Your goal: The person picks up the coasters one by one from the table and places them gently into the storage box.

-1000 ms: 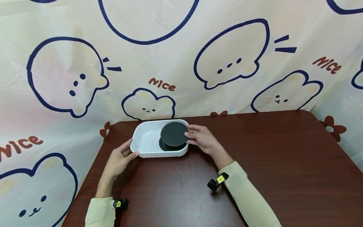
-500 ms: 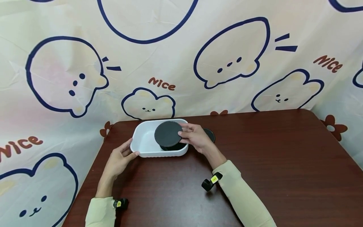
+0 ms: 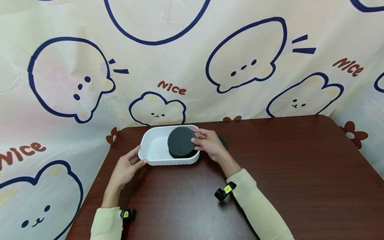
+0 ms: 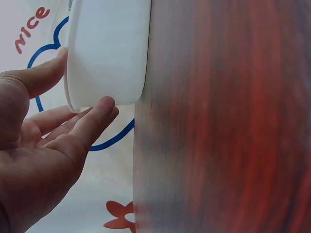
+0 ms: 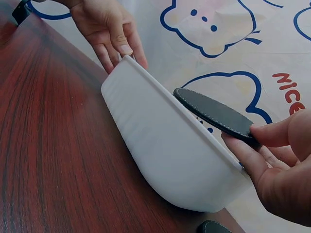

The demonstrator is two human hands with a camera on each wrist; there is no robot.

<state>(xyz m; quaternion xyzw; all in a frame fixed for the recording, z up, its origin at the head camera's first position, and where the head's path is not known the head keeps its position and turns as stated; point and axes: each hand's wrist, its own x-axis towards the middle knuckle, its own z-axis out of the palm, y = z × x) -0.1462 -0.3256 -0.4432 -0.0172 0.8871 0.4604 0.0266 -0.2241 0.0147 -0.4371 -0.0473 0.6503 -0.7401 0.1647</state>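
Note:
Near the table's back edge stands a white, oblong plastic tub (image 3: 156,146). My left hand (image 3: 126,168) holds its left end, thumb at the front corner and fingers along the outer end wall. In the left wrist view the fingertips touch the white wall. My right hand (image 3: 211,145) pinches a round black coaster (image 3: 181,141) with a stitched edge, tilted above the tub's right half. The right wrist view shows this coaster just over the rim, thumb on top and fingers beneath. Under it, dark round pieces (image 3: 174,155) lie in the tub, mostly hidden.
Another black coaster (image 3: 222,141) lies on the brown table (image 3: 285,173) right of the tub, partly behind my right hand. A cream cloth backdrop (image 3: 198,60) with cartoon prints hangs directly behind the table.
My right hand carried the coaster left over the tub, then slightly back right. The coaster on the table came into view behind that hand. My left hand stayed at the tub's end.

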